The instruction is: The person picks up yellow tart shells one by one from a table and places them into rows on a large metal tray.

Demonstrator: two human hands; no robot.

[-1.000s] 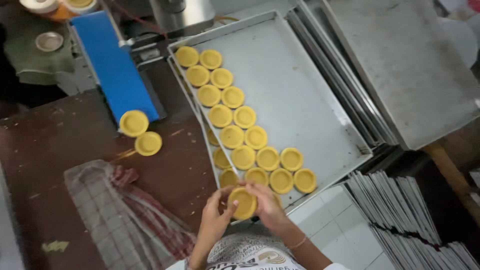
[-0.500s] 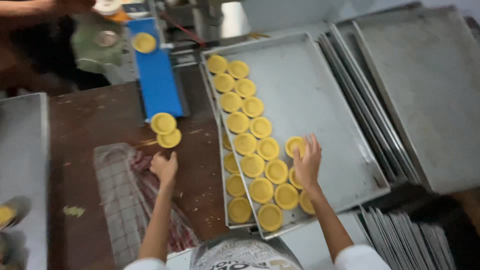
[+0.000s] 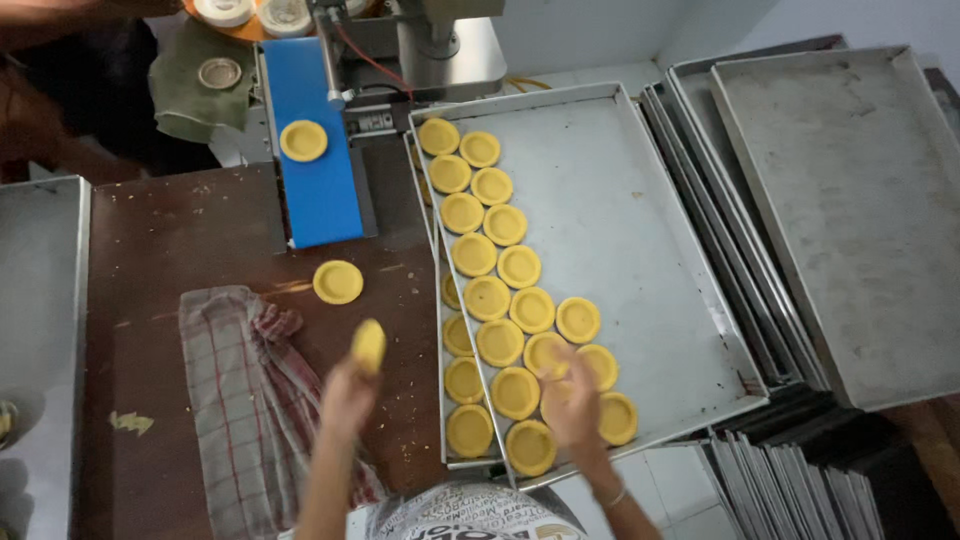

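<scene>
Over the dark brown worktable, the left hand is raised and blurred by motion. Its fingers are closed around one round yellow pastry shell, which stands on edge above the fingertips, projecting clear of the knuckles. The held shell is above the table surface, just right of the red-and-grey checked cloth and below a second yellow shell that lies flat on the table.

The right hand is lowered onto the near end of the large rectangular metal baking tray. Its fingers are spread and rest on the yellow shells at that end of the tray. Blur prevents telling whether they grip one shell or only touch them.

Rows of yellow shells run in two columns along the tray's left side, from the far corner to the near edge, with extra shells widening the rows near the right hand. The rest of the tray floor is bare metal.

At the far side, a blue conveyor belt carries one more yellow shell. A stack of empty metal trays sits to the right, touching the working tray.
</scene>
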